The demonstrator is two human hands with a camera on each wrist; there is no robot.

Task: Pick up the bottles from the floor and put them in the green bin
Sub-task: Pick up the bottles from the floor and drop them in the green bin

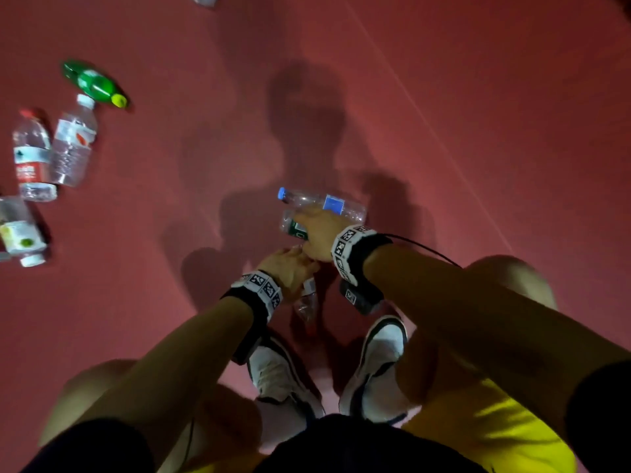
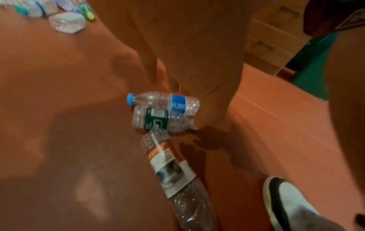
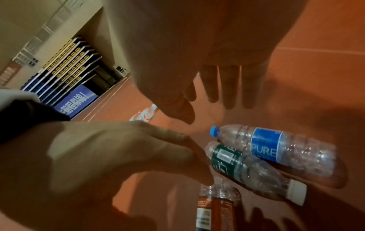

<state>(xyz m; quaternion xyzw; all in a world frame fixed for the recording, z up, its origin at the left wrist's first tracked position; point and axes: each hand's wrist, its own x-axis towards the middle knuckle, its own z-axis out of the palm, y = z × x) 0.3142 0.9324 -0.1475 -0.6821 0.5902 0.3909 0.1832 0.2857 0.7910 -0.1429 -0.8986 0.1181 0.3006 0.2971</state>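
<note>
Three clear bottles lie on the red floor in front of my feet: a blue-labelled one, a green-labelled one against it, and a brown-labelled one pointing back toward me. My right hand hovers over the first two with its fingers straight and spread, gripping nothing. My left hand sits over the far end of the brown-labelled bottle, its fingertips at that end; no grip shows. A slice of the green bin shows far right in the left wrist view.
Several more bottles lie to my left, among them a green one, a white-capped one and a red-capped one. Another lies far ahead. My white shoes are just behind the hands. A wooden cabinet stands beside the bin.
</note>
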